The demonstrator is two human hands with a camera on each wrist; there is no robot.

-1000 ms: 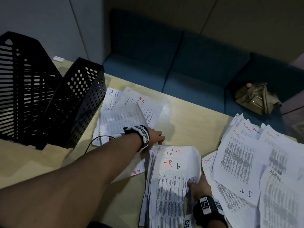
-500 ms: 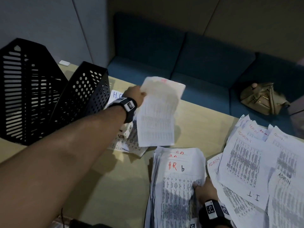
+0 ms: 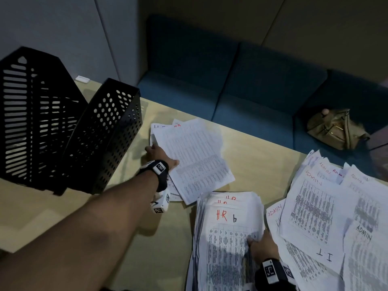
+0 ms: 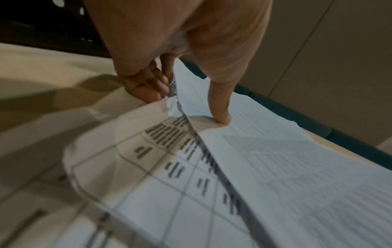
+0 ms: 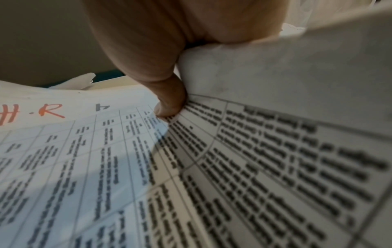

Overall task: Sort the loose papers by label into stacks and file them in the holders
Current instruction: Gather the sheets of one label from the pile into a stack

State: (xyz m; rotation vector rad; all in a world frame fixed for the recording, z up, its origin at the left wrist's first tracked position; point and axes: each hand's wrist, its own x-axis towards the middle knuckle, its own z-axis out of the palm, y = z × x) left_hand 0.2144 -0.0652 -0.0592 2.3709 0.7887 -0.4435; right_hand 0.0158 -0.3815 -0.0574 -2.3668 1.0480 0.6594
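Observation:
A printed sheet point(image 3: 193, 156) lies on the far H.R. pile point(image 3: 156, 127) beside the black holders. My left hand point(image 3: 159, 153) pinches its left edge; in the left wrist view the thumb point(image 4: 220, 115) presses on top and the fingers point(image 4: 148, 87) curl under the edge. A thick H.R. stack point(image 3: 226, 223), red label on top, lies near me. My right hand point(image 3: 259, 245) grips its right edge, thumb point(image 5: 169, 107) on the top page, the other fingers hidden under paper.
A slotted black holder point(image 3: 31, 114) and a perforated black holder point(image 3: 109, 139) stand at the table's left. Loose ADMIN and I.T. sheets point(image 3: 327, 206) spread over the right. A blue sofa point(image 3: 231, 85) with a tan bag point(image 3: 336, 129) sits beyond the table edge.
My left hand took a sheet from near the H.R. stack, lifted it and laid it down on the far H.R. pile by the holders. The right hand stayed on the stack.

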